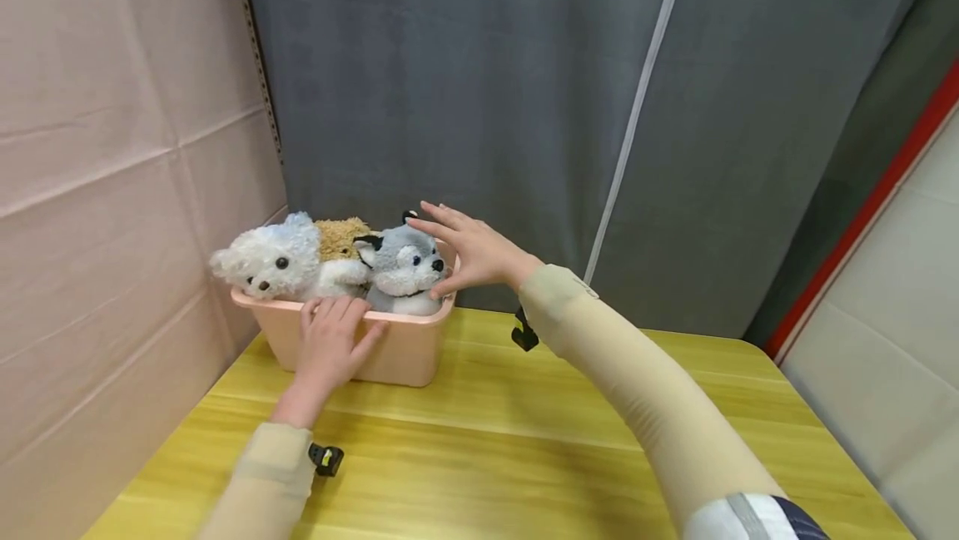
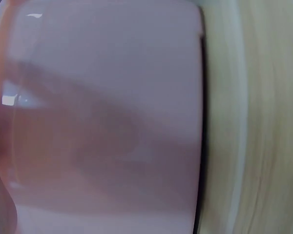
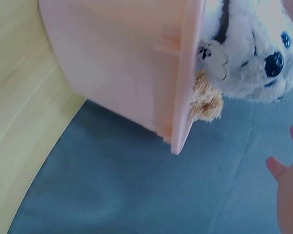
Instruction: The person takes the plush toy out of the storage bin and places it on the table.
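Note:
A pink plastic bin holds several plush toys. At its right end sits a grey-and-white husky plush, upright, with a dark collar and a tag. To the left, a white plush dog leans over the rim, and a tan curly plush shows behind it. My left hand grips the bin's front rim, fingers over the edge and thumb on the outer wall. Fingers spread wide, my right hand is beside the husky's head at the bin's right end; the right wrist view shows its fingertips apart from the plush.
The bin stands on a yellow wood-grain table at the back left. A pink cloth wall rises close to its left, and a grey curtain hangs behind. On the right is a white panel with a red edge.

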A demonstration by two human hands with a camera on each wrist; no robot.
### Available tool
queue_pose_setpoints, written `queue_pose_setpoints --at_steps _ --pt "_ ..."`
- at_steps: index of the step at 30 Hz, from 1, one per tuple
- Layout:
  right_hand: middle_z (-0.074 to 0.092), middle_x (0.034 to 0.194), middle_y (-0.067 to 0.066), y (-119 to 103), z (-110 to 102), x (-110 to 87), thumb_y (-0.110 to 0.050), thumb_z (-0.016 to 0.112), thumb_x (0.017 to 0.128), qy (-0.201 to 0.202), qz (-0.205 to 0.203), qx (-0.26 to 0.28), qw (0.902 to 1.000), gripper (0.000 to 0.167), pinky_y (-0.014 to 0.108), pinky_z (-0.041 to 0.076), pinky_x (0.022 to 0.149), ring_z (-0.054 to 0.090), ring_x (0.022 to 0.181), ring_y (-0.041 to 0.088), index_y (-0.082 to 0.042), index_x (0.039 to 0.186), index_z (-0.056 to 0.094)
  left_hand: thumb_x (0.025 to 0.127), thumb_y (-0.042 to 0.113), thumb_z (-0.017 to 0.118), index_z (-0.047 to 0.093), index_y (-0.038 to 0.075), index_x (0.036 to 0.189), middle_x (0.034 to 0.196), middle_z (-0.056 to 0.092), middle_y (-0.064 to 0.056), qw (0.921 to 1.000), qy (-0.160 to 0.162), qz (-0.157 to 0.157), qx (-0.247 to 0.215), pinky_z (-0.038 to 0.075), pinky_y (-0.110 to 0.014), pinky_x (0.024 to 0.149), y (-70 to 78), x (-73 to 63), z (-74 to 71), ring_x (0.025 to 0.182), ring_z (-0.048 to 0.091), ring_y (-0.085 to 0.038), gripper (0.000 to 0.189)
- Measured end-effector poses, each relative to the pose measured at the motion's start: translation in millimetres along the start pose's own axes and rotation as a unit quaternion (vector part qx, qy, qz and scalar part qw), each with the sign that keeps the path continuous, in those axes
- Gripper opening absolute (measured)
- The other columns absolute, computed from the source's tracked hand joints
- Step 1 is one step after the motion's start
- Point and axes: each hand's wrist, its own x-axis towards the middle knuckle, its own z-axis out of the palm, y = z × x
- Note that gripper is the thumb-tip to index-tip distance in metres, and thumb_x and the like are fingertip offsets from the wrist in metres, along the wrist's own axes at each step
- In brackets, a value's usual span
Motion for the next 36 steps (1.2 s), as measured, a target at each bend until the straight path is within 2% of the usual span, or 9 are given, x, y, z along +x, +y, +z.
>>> queue_pose_setpoints --at_steps 7,12,16,21,25,28,32,36 --pt "0.002 0.162 -0.005 -7.7 1.1 16.5 -0.066 0.076 0.067 -0.021 -0.011 -0.004 0.9997 0.11 0.055 0.02 0.111 0.008 0.147 0.025 -0.03 0.155 0.02 0.091 0.047 0.058 0.06 0.01 0.101 0.095 0.058 -0.008 0.9996 -0.02 -0.018 -0.009 0.023 -0.054 0.097 0.3 0.7 -1.6 0.094 0.05 -0.031 0.038" --pt "0.002 0.162 -0.004 -7.9 2.2 22.4 -0.065 0.076 0.068 -0.026 -0.015 -0.011 0.9995 0.109 0.055 0.016 0.112 0.004 0.147 0.024 -0.031 0.155 0.019 0.091 0.047 0.058 0.06 0.011 0.1 0.095 0.058 -0.007 0.9994 -0.023 -0.024 -0.011 0.023 -0.054 0.097 -0.1 2.4 -0.6 0.094 0.05 -0.03 0.037" --pt "0.004 0.162 -0.002 -7.2 7.0 23.2 -0.063 0.077 0.068 -0.032 -0.008 -0.039 0.9987 0.109 0.053 0.014 0.114 0.003 0.148 0.025 -0.032 0.155 0.019 0.092 0.049 0.056 0.059 0.012 0.101 0.095 0.058 -0.006 0.9994 -0.022 -0.024 -0.007 0.023 -0.054 0.097 -0.3 2.5 0.4 0.094 0.05 -0.029 0.039" --pt "0.004 0.162 -0.005 -7.7 18.4 23.7 -0.06 0.081 0.066 -0.038 -0.009 -0.077 0.9963 0.113 0.046 0.01 0.116 0.003 0.148 0.02 -0.033 0.155 0.016 0.092 0.05 0.055 0.06 0.011 0.1 0.095 0.059 -0.007 0.9997 -0.011 -0.022 -0.009 0.023 -0.054 0.096 0.6 -2.3 1.6 0.095 0.051 -0.029 0.04" --pt "0.003 0.162 -0.007 -9.3 29.2 27.1 -0.055 0.084 0.065 -0.034 -0.027 -0.068 0.9968 0.116 0.04 0.009 0.116 0.003 0.147 0.017 -0.032 0.155 0.014 0.091 0.051 0.055 0.06 0.011 0.096 0.091 0.059 -0.008 0.9996 0.017 -0.02 -0.008 0.024 -0.055 0.092 1.6 -9.9 0.9 0.091 0.051 -0.031 0.04" --pt "0.002 0.161 -0.009 -10.1 35.7 27.2 -0.051 0.086 0.065 -0.033 -0.02 -0.037 0.9986 0.118 0.037 0.019 0.114 0.008 0.147 0.016 -0.034 0.155 0.012 0.09 0.048 0.057 0.06 0.011 0.096 0.089 0.059 -0.008 0.9995 0.028 -0.016 -0.008 0.025 -0.055 0.091 2.7 -13.3 0.8 0.089 0.051 -0.031 0.038" --pt "0.004 0.161 -0.007 -10.5 40.0 25.3 -0.045 0.087 0.066 -0.03 0.013 0.021 0.9993 0.115 0.037 0.04 0.101 0.028 0.142 0.019 -0.038 0.154 0.014 0.088 0.045 0.06 0.06 0.011 0.097 0.09 0.059 -0.007 0.9996 0.026 -0.01 -0.009 0.025 -0.055 0.092 5.0 -12.2 1.0 0.089 0.052 -0.031 0.035" --pt "0.014 0.16 0.001 -10.6 39.2 27.6 -0.036 0.088 0.069 -0.011 0.019 0.043 0.9988 0.107 0.038 0.044 0.097 0.039 0.135 0.025 -0.036 0.153 0.022 0.088 0.046 0.059 0.06 0.011 0.097 0.091 0.059 -0.007 0.9994 0.03 -0.007 -0.014 0.024 -0.055 0.093 6.0 -8.1 0.6 0.09 0.051 -0.03 0.036"
